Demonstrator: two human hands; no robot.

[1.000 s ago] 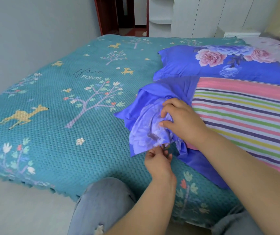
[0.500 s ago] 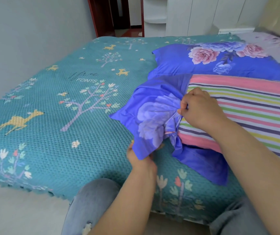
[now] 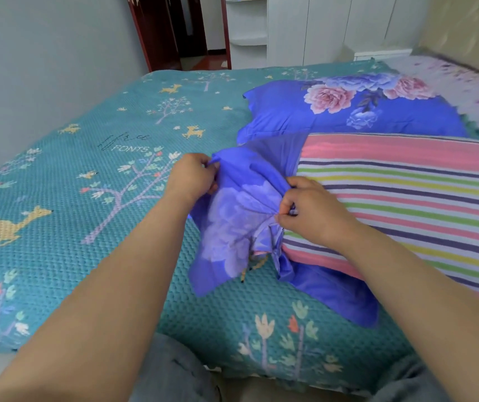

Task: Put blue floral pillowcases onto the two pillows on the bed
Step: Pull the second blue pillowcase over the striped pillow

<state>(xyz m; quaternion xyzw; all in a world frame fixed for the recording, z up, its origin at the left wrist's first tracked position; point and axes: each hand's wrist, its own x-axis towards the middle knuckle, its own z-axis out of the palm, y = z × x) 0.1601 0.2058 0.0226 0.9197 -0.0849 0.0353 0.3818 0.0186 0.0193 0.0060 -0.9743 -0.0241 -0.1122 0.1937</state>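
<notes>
- teal bedspread [image 3: 67, 216] with deer and trees, grey wall on the left, white wardrobe [image 3: 313, 27] at the back
- left hand [image 3: 191, 177] has moved up to the blue floral pillowcase's [image 3: 232, 224] top edge, fingers pinching it
- right hand [image 3: 310, 213] fingers grip bunched fabric at the striped pillow's [image 3: 406, 198] end
- second pillow [image 3: 348, 108] already covered behind

Loose pillowcase [image 3: 241, 227]: blue, pale flower print showing faintly, bunched and crumpled at frame centre against the left end of the striped pillow; one flap spreads flat toward lower centre-right.
Striped pillow [image 3: 406, 204]: bare, pink, green, yellow and purple stripes, lying flat at right of frame, its left end touching the bunched cloth.
Covered pillow [image 3: 348, 111]: blue case with pink and blue roses, lying flat at upper right, just behind the striped one.
</notes>
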